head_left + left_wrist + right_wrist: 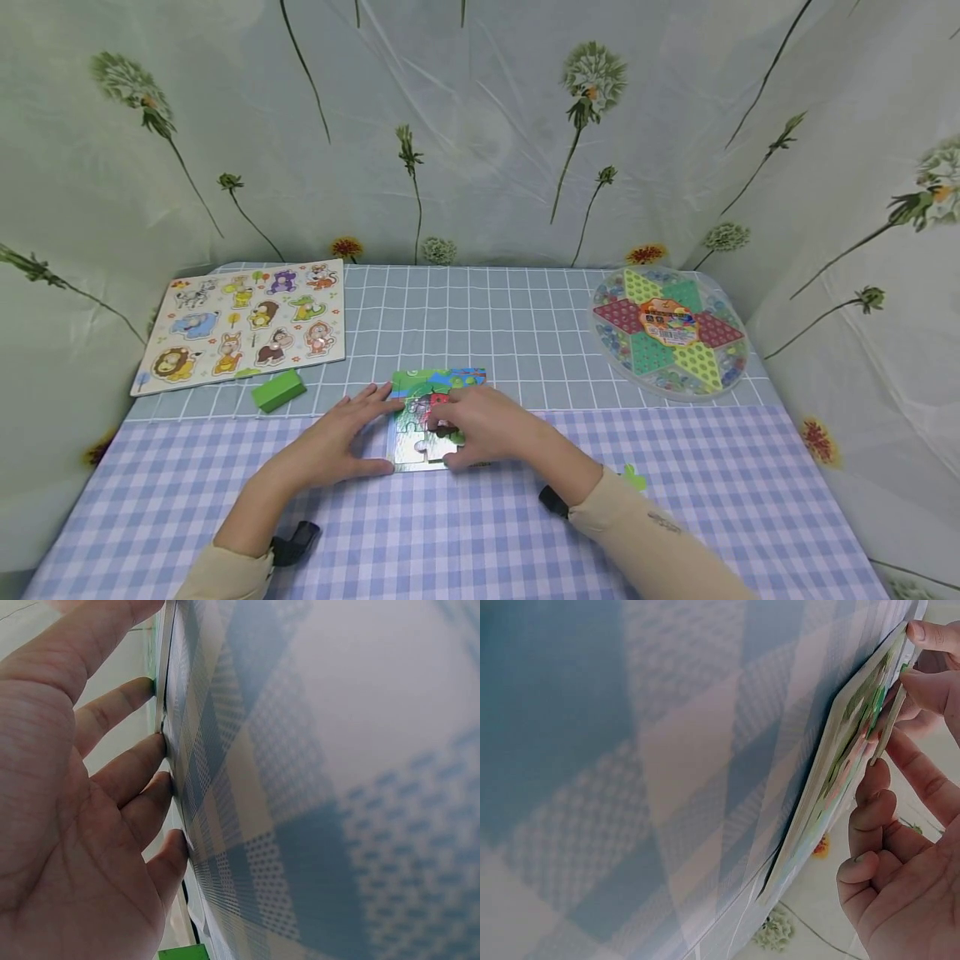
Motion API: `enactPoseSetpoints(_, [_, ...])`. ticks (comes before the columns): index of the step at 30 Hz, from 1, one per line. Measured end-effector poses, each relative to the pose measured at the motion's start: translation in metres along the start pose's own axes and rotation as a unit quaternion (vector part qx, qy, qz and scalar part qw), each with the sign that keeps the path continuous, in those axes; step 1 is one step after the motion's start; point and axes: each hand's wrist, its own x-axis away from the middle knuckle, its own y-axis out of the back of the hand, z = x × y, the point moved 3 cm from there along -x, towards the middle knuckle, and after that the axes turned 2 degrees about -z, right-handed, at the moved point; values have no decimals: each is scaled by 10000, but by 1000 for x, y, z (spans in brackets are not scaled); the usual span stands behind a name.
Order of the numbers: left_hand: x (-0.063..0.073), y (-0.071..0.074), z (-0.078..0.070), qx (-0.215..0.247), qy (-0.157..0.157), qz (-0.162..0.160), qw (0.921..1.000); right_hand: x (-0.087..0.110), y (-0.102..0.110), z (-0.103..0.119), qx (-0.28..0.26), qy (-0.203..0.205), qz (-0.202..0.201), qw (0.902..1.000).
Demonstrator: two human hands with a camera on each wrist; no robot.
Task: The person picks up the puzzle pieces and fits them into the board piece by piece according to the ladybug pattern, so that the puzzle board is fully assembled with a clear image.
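A small jigsaw puzzle in a flat tray (406, 450) lies at the middle of the table, green and blue along its far edge. My left hand (333, 442) rests at its left side, fingers spread, fingertips and thumb touching the tray's edge. Over the tray's right half, my right hand (487, 423) pinches a thin puzzle piece (889, 729) between thumb and fingers. In the right wrist view that piece is tilted above the tray (799, 825). The right hand hides part of the picture in the head view.
A green block (278, 390) lies left of the puzzle, before a wooden animal puzzle board (247, 325). At the back right sits a round star-patterned marble game board (667, 333). A bright green piece (633, 477) shows beside the right sleeve.
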Motion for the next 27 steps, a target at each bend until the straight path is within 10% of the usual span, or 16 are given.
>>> enactPoseSetpoints(27, [0,0,0,-28,-31,-13,10000,-6,-9,-1,-61,-37,140,9999])
